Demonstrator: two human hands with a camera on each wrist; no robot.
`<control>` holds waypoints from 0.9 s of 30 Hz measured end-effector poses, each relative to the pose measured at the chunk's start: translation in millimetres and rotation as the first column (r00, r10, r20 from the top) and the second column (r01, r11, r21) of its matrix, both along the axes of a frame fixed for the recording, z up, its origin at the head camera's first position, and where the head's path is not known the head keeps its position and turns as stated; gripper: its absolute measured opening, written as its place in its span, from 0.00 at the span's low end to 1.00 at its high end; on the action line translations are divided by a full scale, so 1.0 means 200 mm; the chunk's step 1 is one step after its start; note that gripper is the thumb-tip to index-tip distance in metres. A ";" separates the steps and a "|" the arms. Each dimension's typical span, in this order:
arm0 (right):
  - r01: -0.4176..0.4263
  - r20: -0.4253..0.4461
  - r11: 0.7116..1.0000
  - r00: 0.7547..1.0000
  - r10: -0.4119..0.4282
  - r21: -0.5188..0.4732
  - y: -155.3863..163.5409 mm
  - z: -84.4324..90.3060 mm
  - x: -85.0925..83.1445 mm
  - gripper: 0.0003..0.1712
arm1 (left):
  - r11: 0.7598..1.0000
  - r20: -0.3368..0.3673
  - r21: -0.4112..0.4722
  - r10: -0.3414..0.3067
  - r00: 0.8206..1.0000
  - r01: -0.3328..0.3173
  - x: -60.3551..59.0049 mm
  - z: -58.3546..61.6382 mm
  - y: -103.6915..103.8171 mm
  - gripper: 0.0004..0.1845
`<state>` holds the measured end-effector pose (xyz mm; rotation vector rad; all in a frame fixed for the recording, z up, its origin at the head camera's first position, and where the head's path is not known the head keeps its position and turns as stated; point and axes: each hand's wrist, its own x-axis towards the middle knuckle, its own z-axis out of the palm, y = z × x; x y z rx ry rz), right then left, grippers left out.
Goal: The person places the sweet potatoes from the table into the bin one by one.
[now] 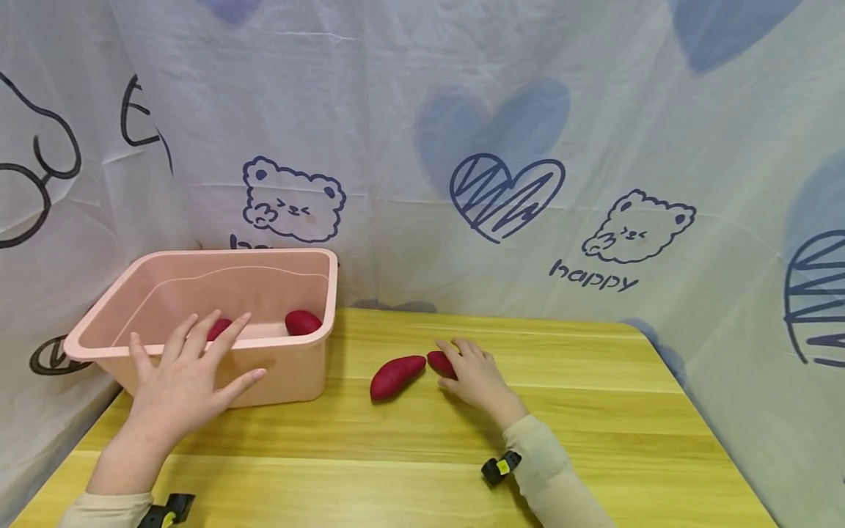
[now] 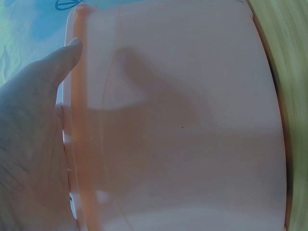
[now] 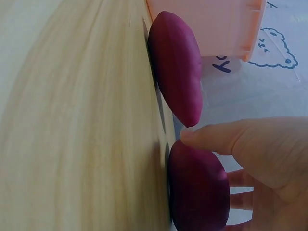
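At the far left, a pale pink rectangular plastic tub [image 1: 290, 378] stands on the yellow wooden surface [image 1: 594, 411], close against the printed white cloth backdrop [image 1: 422, 110] with its bears and hearts. Two dark red sweet potatoes lie inside the tub: one [image 1: 218, 328] partly hidden behind the fingers of the left hand, the other [image 1: 303, 322] near the tub's right wall. The left hand [image 1: 188, 378] is spread, fingers straight and splayed, over the tub's near rim and front wall; in the left wrist view the thumb [image 2: 62, 60] lies along the rim, and the hand grips nothing.

Just right of the tub, a long dark red sweet potato [image 1: 397, 376] lies loose on the surface, slanting up toward the right. Its upper end sits just beside a second dark red sweet potato on the surface [image 1: 441, 362], which is largely covered by the right hand [image 1: 477, 378]. That hand rests on this sweet potato with fingers curved over it; the right wrist view shows the thumb [image 3: 226, 137] lying across its top, fingers on the far side.
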<state>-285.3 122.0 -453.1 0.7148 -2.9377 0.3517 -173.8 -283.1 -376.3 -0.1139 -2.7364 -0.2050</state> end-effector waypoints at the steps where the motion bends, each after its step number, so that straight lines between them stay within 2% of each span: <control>1: 0.001 0.001 1.000 1.000 -0.001 -0.001 0.00 0.00 0.00 0.38 | 1.000 0.001 0.000 0.000 1.000 0.000 0.00 0.00 0.00 0.45; 10: 0.001 -0.035 1.000 0.999 -0.001 0.002 0.01 -0.02 0.00 0.34 | 1.000 -0.003 0.002 -0.004 1.000 0.004 0.00 0.00 0.00 0.45; 17: 0.010 -0.028 1.000 1.000 -0.010 -0.008 0.02 -0.04 -0.01 0.33 | 1.000 -0.004 -0.001 -0.005 1.000 0.005 0.00 0.00 0.00 0.45; 27: -0.005 -0.084 1.000 0.996 0.004 -0.011 0.02 -0.05 -0.01 0.31 | 1.000 -0.002 0.003 0.001 1.000 -0.001 0.00 0.00 0.00 0.46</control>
